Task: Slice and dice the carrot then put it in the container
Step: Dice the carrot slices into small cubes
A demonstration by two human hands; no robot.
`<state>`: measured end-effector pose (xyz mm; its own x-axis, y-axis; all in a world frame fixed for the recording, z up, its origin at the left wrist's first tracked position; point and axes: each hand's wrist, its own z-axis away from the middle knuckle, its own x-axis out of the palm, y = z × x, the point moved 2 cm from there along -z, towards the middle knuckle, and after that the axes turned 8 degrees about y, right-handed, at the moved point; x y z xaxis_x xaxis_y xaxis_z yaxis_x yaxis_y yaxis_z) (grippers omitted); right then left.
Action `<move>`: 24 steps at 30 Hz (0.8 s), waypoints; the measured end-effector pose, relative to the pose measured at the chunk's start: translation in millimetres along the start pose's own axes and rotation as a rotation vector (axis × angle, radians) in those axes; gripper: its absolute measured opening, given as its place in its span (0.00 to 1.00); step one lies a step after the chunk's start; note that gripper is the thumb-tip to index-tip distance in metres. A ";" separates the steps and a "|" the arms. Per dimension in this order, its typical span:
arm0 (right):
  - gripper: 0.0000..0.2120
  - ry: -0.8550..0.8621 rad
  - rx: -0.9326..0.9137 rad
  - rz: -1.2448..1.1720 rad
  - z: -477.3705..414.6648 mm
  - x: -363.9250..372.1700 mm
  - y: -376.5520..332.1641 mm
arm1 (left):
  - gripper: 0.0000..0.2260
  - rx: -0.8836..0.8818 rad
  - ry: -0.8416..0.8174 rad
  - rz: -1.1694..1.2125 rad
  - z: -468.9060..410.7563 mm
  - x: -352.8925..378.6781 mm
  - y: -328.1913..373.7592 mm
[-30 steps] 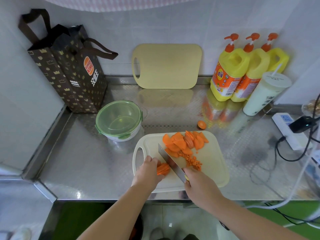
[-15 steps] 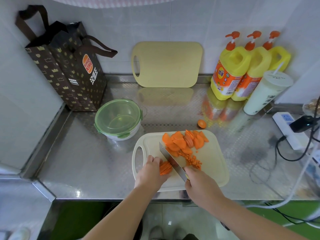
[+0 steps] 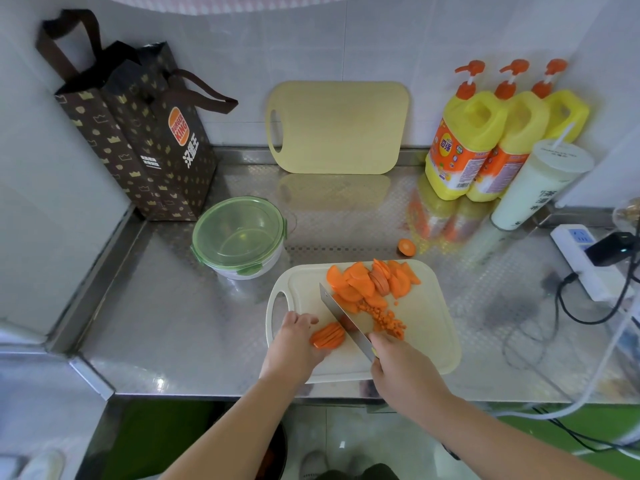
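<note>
On the white cutting board [image 3: 429, 337] lie a heap of carrot slices [image 3: 370, 282] at the far side and a small pile of diced carrot [image 3: 386, 318] in the middle. My left hand [image 3: 294, 344] holds a stack of cut carrot strips [image 3: 328, 335] against the board. My right hand [image 3: 401, 368] grips the handle of a knife [image 3: 341, 315], its blade slanting just right of the stack, edge on the board. The round container [image 3: 239, 233], its green lid on, stands left of the board's far end.
A carrot end [image 3: 406, 246] lies on the steel counter beyond the board. A second board [image 3: 337, 128] leans on the wall. A paper bag [image 3: 138, 133] stands back left; three yellow bottles [image 3: 485, 143], a white cup [image 3: 535, 187] and a power strip [image 3: 585, 261] with cables are right.
My left hand has slid back from the blade, so more of the cut carrot stack shows. The knife has stayed in about the same spot.
</note>
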<state>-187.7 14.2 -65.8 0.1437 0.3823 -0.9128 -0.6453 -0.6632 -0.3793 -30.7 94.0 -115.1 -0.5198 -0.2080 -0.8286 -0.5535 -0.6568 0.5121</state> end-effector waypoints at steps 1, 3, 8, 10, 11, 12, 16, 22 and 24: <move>0.11 0.000 -0.007 0.003 0.4 0.3 -0.4 | 0.25 0.001 -0.006 0.013 -0.5 0.3 -0.2; 0.12 -0.003 -0.024 0.011 1.5 0.9 -1.4 | 0.23 0.008 -0.007 0.024 -0.4 1.5 1.0; 0.12 -0.017 -0.031 0.020 1.9 0.1 -1.5 | 0.21 0.030 0.015 -0.068 4.6 6.6 3.4; 0.11 -0.028 -0.009 0.018 0.0 -1.9 0.5 | 0.21 0.070 0.043 -0.143 5.7 8.0 4.0; 0.10 -0.026 0.001 0.015 -1.0 -3.7 1.5 | 0.21 0.085 0.059 -0.158 5.6 8.8 4.6; 0.09 -0.021 0.008 0.017 -1.9 -5.9 2.3 | 0.21 0.094 0.068 -0.157 5.2 9.5 5.4; 0.07 -0.016 -0.002 0.038 -0.4 -14.1 2.2 | 0.18 0.112 0.059 -0.125 2.7 11.7 7.7; 0.06 -0.043 -0.010 0.036 5.5 -16.2 0.8 | 0.17 0.126 0.076 -0.081 2.3 12.4 6.6; 0.06 -0.048 -0.015 0.038 6.7 -15.6 0.2 | 0.18 0.141 0.094 -0.061 3.0 11.9 5.2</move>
<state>-195.1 12.4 -50.6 0.0830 0.3872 -0.9183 -0.6379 -0.6873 -0.3474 -41.7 90.3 -121.6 -0.4230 -0.2426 -0.8730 -0.6709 -0.5638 0.4817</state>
